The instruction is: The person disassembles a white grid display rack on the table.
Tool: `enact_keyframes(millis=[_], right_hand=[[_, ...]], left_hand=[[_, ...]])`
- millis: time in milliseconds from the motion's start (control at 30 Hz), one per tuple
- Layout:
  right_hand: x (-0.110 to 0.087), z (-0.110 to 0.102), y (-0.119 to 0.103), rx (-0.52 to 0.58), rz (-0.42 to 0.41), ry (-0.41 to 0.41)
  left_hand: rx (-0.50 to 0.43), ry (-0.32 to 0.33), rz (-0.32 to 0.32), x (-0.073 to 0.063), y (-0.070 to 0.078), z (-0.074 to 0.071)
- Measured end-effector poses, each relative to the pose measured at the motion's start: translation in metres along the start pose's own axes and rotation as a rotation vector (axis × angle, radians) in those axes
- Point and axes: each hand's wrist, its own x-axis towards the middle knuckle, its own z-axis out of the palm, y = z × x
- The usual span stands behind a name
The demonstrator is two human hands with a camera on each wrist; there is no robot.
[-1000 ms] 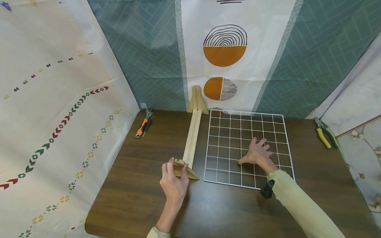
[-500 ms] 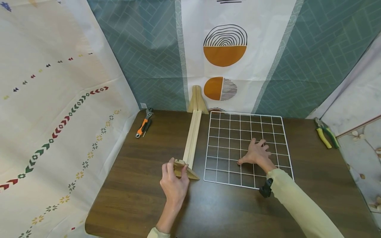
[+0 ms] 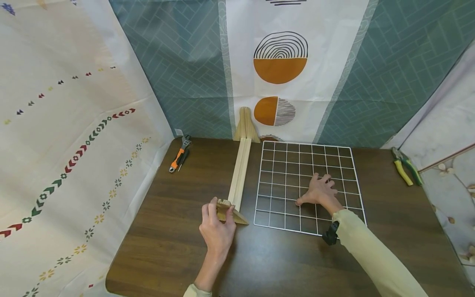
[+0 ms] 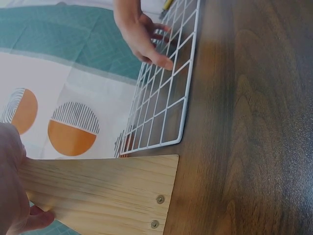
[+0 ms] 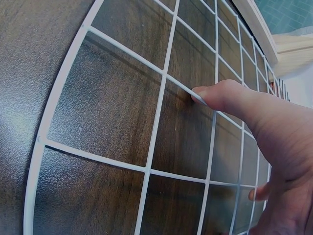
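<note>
A pale wooden frame stands on the table, two tapered end boards joined by long rails (image 3: 239, 173). My left hand (image 3: 218, 231) grips the top of the near end board (image 3: 231, 213), thumb on one face and fingers over its edge. Two screw heads (image 4: 157, 211) show low on that board in the left wrist view. To the right, a white wire grid panel (image 3: 285, 181) lies close over the table. My right hand (image 3: 320, 193) is spread over its middle, with the thumb tip against a wire in the right wrist view.
An orange-handled adjustable wrench (image 3: 179, 156) and a small black tool (image 3: 184, 157) lie at the back left of the brown table (image 3: 167, 247). Pliers with yellow and green handles (image 3: 406, 166) lie at the far right. A patterned cloth (image 3: 196, 82) hangs behind.
The grid panel's far edge has come slightly lower in the view and its right side slightly left, the right hand staying on it. The left hand and wooden frame have not moved.
</note>
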Motion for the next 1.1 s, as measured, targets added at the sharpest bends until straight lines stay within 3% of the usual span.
enact_keyframes(millis=[733, 1100], right_hand=[[0.0045, -0.0004, 0.004, -0.021, -0.017, -0.033], [0.0059, -0.0014, 0.008, -0.006, -0.043, -0.059]], left_hand=[[0.007, 0.008, 0.011, -0.0015, -0.0021, 0.0016], [-0.004, -0.017, -0.008, -0.0011, -0.0004, -0.0007]])
